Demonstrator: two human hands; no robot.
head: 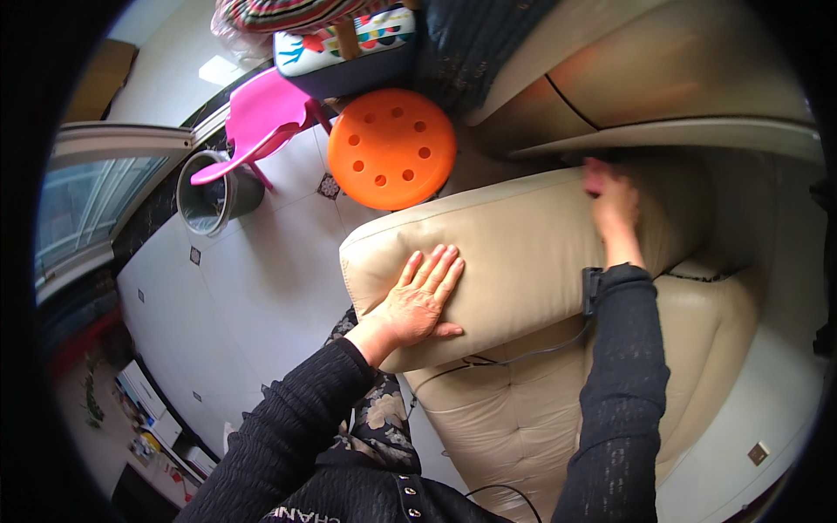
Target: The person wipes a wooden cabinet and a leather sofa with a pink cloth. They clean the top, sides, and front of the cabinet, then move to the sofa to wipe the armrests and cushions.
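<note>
A beige leather sofa armrest (510, 242) lies across the middle, before me. On its near left end rests my left hand (422, 304), palm down with the fingers somewhat apart and nothing held. My right hand (613, 202) is at the armrest's far right part, its fingers closed on a pink cloth (595, 176), which is slightly blurred. Beside my right sleeve a dark device (592, 289) sits against the armrest's side, with a black cable (523, 358) running from it over the tufted sofa seat (510, 405).
Beyond the armrest stand an orange plastic stool (392, 149), a pink child's chair (265, 111) and a lined waste bin (225, 196). A large glossy beige surface (680, 72) rises at the upper right. An open window or door frame (124, 137) is at left.
</note>
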